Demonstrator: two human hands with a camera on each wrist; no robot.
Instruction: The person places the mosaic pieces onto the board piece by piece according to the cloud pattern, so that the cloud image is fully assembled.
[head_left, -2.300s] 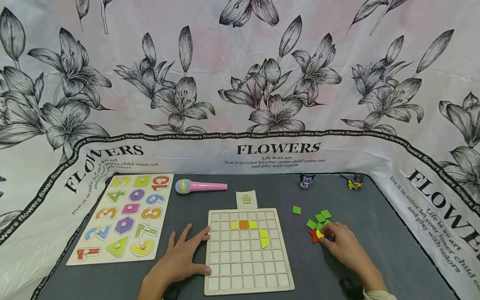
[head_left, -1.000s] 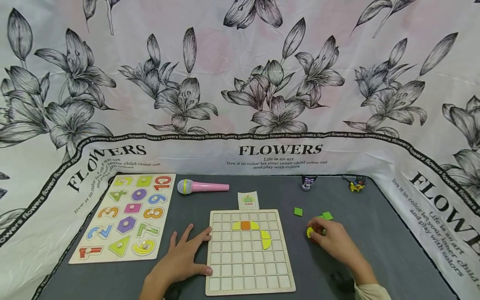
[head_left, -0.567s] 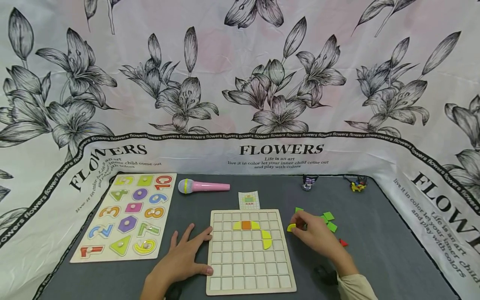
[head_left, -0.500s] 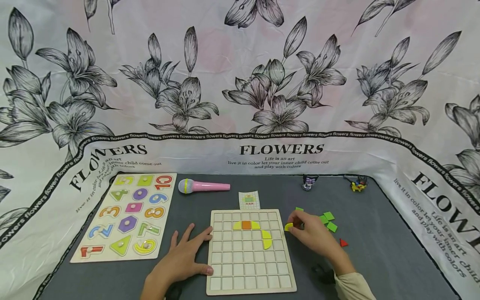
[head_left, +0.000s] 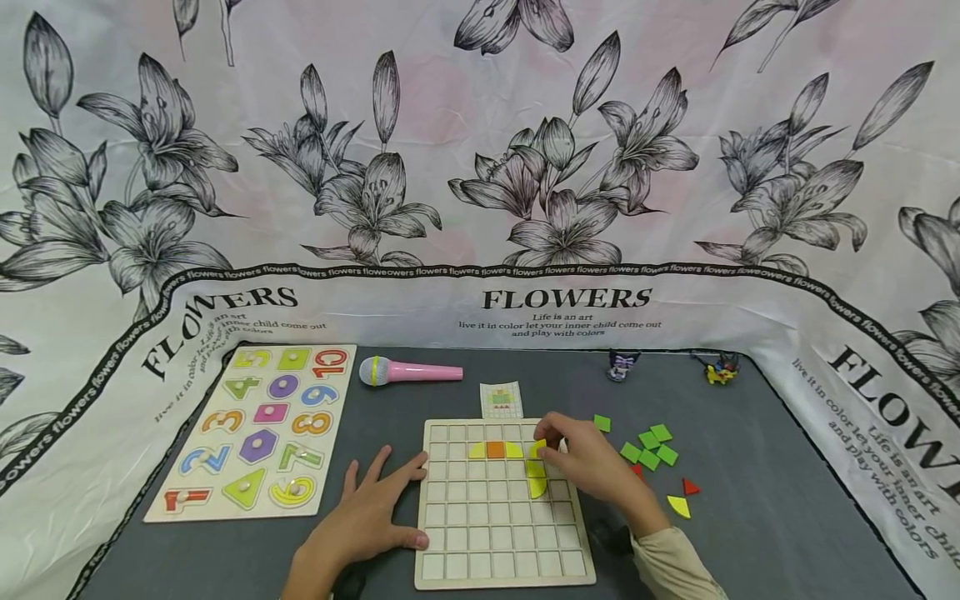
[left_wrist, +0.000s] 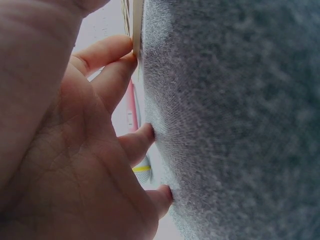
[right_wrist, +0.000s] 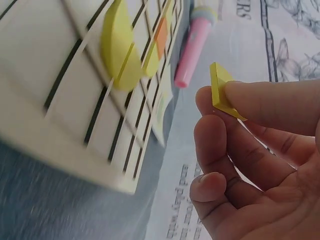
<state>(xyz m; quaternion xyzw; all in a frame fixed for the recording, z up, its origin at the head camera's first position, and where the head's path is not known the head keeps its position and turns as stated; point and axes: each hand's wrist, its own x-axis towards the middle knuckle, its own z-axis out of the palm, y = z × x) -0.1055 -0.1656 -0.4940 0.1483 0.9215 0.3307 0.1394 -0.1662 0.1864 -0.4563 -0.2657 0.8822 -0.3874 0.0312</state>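
A wooden grid board (head_left: 487, 533) lies on the grey mat. It holds an orange square (head_left: 495, 450) flanked by yellow quarter pieces, and a yellow half disc (head_left: 536, 482) below them. My right hand (head_left: 551, 442) hovers over the board's upper right cells. It pinches a small yellow piece (right_wrist: 222, 95) between thumb and fingers, just above the half disc (right_wrist: 117, 52). My left hand (head_left: 375, 500) lies flat on the mat with straight fingers. Its fingertips (left_wrist: 127, 60) touch the board's left edge (left_wrist: 135, 30).
A number puzzle board (head_left: 255, 429) lies at the left and a pink toy microphone (head_left: 411, 372) behind the grid. A pattern card (head_left: 501, 400) sits at the board's far edge. Green squares (head_left: 648, 446), a red triangle (head_left: 690, 486) and a yellow piece (head_left: 678, 505) lie right. Two small toys (head_left: 622, 364) stand at the back.
My right hand took a yellow piece from the loose pile at the right and carried it left over the grid board. The left hand stayed in place.
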